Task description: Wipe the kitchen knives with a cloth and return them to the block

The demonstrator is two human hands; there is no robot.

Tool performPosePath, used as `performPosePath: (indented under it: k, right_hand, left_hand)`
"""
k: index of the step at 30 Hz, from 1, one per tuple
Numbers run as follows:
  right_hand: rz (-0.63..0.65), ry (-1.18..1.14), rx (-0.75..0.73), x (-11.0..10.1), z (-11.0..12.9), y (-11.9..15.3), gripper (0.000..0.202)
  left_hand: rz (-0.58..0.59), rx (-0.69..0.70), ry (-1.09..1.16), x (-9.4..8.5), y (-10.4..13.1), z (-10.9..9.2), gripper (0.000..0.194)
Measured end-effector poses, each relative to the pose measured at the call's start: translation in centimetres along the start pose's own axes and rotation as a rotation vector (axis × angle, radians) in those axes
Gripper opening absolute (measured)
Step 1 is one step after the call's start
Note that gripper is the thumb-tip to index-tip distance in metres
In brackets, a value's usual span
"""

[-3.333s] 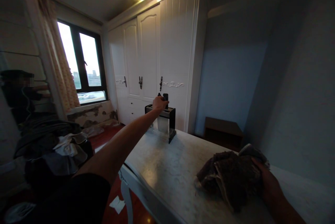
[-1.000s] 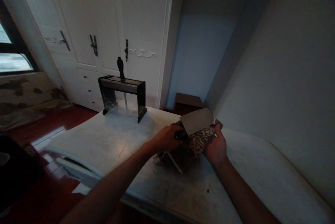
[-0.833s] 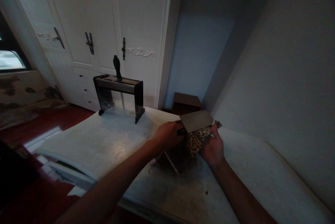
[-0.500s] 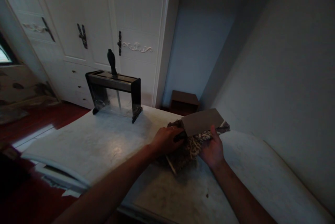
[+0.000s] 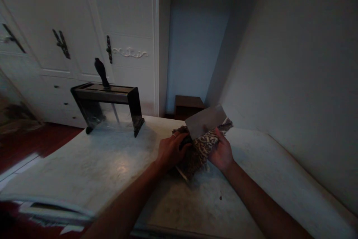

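My left hand [image 5: 172,149] is closed around the black handle of a cleaver [image 5: 207,121], whose broad grey blade points up and to the right. A brown and cream patterned cloth [image 5: 205,144] lies along the blade's lower edge and hangs down below the handle. With its thumb on top near the blade's edge, my right hand [image 5: 222,153] grips this cloth from the right side. Its other fingers are partly hidden behind the fabric. Part of the cloth also bunches under my left hand.
On the white table [image 5: 97,168], to the left, stands a clear-sided knife holder [image 5: 104,97] with a black-handled knife [image 5: 101,71] in it. A small dark speck [image 5: 220,196] lies near my right forearm. Behind are a white wardrobe [image 5: 128,15] and a brown box-like piece [image 5: 188,101].
The view has turned to the right, so the knife holder and wardrobe sit further left. The cleaver and cloth remain in my hands, the blade tilted slightly more upward.
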State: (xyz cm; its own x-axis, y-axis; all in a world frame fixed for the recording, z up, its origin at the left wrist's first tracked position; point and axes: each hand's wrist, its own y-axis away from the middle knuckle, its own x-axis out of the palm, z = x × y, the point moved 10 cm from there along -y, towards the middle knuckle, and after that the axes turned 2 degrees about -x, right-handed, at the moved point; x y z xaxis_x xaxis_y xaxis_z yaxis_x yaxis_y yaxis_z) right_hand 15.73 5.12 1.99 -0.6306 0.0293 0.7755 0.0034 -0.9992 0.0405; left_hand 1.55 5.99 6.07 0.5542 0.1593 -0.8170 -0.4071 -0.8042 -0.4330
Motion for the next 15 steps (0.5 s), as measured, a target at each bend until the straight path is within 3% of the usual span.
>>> performPosePath:
  k: [7,15]
  right_hand:
    - [0.092,-0.018,-0.003,1.4,0.0,0.4,0.032]
    - [0.121,0.046,0.059,1.3,0.2,0.9,0.027]
  left_hand:
    - [-0.083,-0.024,-0.014,-0.7,0.0,0.2,0.035]
    - [-0.107,-0.029,0.043,-0.7,-0.4,1.0,0.034]
